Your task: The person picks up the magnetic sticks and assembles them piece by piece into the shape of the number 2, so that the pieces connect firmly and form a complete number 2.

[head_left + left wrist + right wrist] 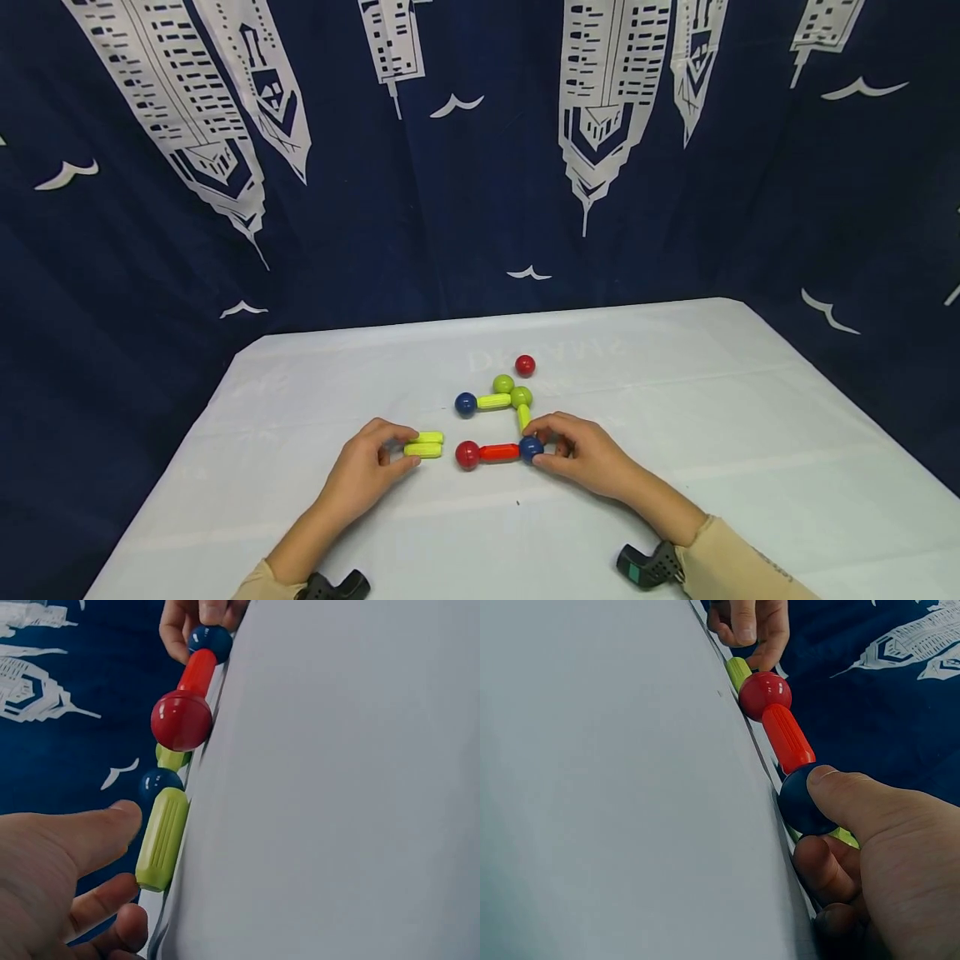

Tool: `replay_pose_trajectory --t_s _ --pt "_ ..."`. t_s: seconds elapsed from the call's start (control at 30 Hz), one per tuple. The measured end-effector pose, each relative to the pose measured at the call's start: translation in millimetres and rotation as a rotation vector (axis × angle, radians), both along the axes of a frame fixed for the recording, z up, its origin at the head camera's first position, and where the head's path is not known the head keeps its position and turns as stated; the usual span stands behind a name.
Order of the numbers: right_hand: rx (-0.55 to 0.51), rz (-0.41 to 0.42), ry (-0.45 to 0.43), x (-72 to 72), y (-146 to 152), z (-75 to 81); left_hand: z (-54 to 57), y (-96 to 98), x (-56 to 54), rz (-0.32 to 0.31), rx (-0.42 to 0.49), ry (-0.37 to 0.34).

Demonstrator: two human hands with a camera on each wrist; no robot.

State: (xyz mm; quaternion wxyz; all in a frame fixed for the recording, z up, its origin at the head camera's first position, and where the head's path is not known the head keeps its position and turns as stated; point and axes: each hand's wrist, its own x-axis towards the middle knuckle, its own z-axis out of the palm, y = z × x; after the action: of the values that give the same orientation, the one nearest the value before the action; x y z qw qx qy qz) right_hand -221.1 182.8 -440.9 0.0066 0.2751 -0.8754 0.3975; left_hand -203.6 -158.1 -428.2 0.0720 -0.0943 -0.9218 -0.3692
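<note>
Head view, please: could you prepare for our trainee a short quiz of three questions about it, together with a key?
1. How many balls are on the table?
2. Which ball does the right hand grip: A, red; B, blue; C, green?
3. True or false: two yellow sticks lie side by side at the left hand.

Key: 1, six; 2, B, a blue ball; 3, true.

Faint lettering (491, 360) seen on white tablecloth (720, 400), cannot be read reliably; small print (773, 565) noted on right sleeve (723, 558), illegible.
</note>
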Motion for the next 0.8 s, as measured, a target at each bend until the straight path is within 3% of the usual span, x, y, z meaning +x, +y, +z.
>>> replay_pose_trajectory --t_s 0.27,0.8 --pt "-0.002 -0.003 0.005 -0.3 -0.2 -0.8 -11.4 -1.7 -1.6 0.003 0.006 0.035" --pt "-0.004 -0.001 -0.002 0.3 -0.3 0.3 -12.6 -1.1 0.1 0.012 -0.042 0.035"
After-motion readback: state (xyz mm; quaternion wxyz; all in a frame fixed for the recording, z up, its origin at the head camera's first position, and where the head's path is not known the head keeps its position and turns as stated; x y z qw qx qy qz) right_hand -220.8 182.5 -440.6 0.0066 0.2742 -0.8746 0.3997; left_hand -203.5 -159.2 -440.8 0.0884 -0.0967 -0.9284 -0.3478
